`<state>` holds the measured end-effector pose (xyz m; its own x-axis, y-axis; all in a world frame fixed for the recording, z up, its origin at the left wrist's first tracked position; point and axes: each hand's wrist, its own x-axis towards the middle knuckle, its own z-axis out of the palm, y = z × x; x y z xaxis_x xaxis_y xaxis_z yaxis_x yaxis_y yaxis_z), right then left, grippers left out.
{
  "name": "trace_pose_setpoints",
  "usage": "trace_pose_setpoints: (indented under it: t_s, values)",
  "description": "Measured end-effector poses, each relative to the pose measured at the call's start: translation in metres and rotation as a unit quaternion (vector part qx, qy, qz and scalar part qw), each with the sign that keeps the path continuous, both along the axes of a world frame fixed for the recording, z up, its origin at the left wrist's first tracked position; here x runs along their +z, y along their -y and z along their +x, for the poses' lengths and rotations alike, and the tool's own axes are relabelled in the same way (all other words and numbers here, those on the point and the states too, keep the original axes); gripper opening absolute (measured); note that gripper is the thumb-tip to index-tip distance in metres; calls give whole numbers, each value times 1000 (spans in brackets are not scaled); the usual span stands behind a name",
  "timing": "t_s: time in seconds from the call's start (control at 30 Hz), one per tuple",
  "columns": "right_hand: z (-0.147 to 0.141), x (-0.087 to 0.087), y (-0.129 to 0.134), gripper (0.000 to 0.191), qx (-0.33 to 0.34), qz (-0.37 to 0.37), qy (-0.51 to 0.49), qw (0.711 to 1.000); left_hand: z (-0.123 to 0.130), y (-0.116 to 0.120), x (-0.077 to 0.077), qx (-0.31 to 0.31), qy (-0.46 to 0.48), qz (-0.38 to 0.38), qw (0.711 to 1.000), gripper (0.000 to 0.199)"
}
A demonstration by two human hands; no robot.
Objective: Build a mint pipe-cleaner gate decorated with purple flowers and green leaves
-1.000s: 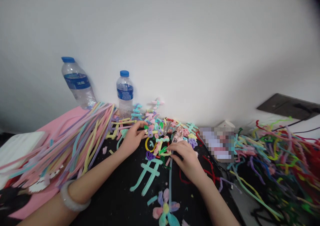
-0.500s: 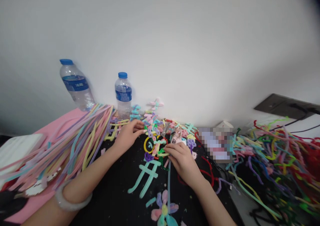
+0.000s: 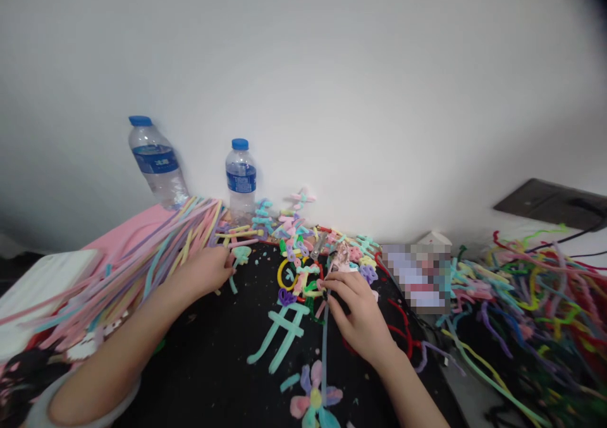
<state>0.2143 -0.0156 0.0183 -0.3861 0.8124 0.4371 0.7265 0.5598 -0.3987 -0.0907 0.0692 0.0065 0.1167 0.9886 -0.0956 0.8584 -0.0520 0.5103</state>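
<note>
My left hand (image 3: 211,271) is at the left of the black surface, fingers curled together. At its fingertips lies a mint-green, fan-shaped fuzzy piece (image 3: 242,255) with a thin stem; whether they grip it is hidden. My right hand (image 3: 353,311) rests by the cluster of pipe-cleaner shapes, thumb and fingers pinched beside a green and yellow loop (image 3: 312,290). What lies in that pinch is too small to name. A pale strip (image 3: 324,352) runs from below these fingers to a multicoloured pipe-cleaner flower (image 3: 315,397). Left of it lies a mint ladder-like shape (image 3: 279,333).
Two bottles with blue caps, a left one (image 3: 160,169) and a middle one (image 3: 241,181), stand by the wall. Long pastel pipe cleaners (image 3: 156,270) pile up at left. Tangled bright ones (image 3: 526,308) fill the right, below a wall socket (image 3: 545,210). A pixelated rectangle (image 3: 417,279) lies behind my right hand.
My left hand has drawn back to the left, away from the cluster, and the mint fan-shaped piece now shows. The right hand stays nearly in place. The view has shifted slightly.
</note>
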Motion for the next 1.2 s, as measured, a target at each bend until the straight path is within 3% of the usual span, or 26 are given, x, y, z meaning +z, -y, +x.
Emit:
trace_pose_setpoints:
  t_s: [0.17, 0.27, 0.37, 0.47, 0.57, 0.7, 0.8, 1.0, 1.13, 1.2]
  values:
    - [3, -1, -1, 19, -9, 19, -19, 1000, -3, 6, 25, 14, 77, -68, 995, 17]
    - [3, -3, -1, 19, -10, 31, -29, 999, -6, 13, 44, 20, 98, -55, 993, 18]
    - [4, -4, -1, 17, -9, 44, -36, 998, -7, 21, 50, -12, 118, -107, 987, 18]
    - [5, -5, -1, 16, -16, 52, -39, 998, -8, 30, 45, -44, 130, -183, 974, 19]
    - [6, -5, -2, 15, -26, 58, -39, 997, -8, 33, 42, -28, 115, -235, 965, 24]
    - [3, -6, -4, 13, -43, 44, -14, 998, 4, 22, 42, -11, 114, -99, 989, 29]
    - [-1, -9, -6, 20, -49, 6, 27, 998, 31, 7, 34, 13, 156, -1, 988, 28]
    - [-7, -14, -9, 15, -45, -46, 49, 997, 85, -13, 5, -23, 267, -5, 963, 22]
    - [-9, -15, -10, 26, -49, -62, 42, 996, 88, -13, 0, -13, 295, -3, 955, 22]
    - [-10, -15, -10, 22, -43, -60, 55, 996, 83, -11, 2, -6, 311, -9, 950, 21]
